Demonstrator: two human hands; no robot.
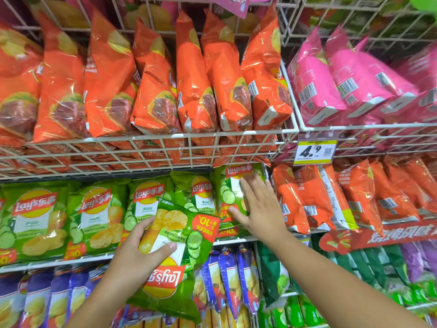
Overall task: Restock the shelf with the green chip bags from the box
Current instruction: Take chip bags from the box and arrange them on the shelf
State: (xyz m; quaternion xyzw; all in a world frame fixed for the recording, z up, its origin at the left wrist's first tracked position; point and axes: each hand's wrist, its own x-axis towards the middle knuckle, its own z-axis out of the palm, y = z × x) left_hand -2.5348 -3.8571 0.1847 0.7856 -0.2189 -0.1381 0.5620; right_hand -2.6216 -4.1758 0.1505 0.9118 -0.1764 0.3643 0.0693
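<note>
Left hand (139,252): fingers and thumb (165,249) clamped on a green chip bag (175,254), thumb across its front, fingers behind its left edge. Bag is upside down, logo inverted, tilted with its top toward 7 o'clock. It sits in front of the shelf row, not yet in it.

Right hand (257,209): fingers spread flat, palm pressed against the rightmost green bag on the shelf (230,192); nothing gripped.

Row of green bags (94,216) stands upright at 9 o'clock from the hands. Wire basket (146,150) of orange bags (151,91) at 12 o'clock. Pink bags (343,91) at 2 o'clock, yellow price tag (315,150) below them. Blue bags (47,301) at 7 o'clock.
</note>
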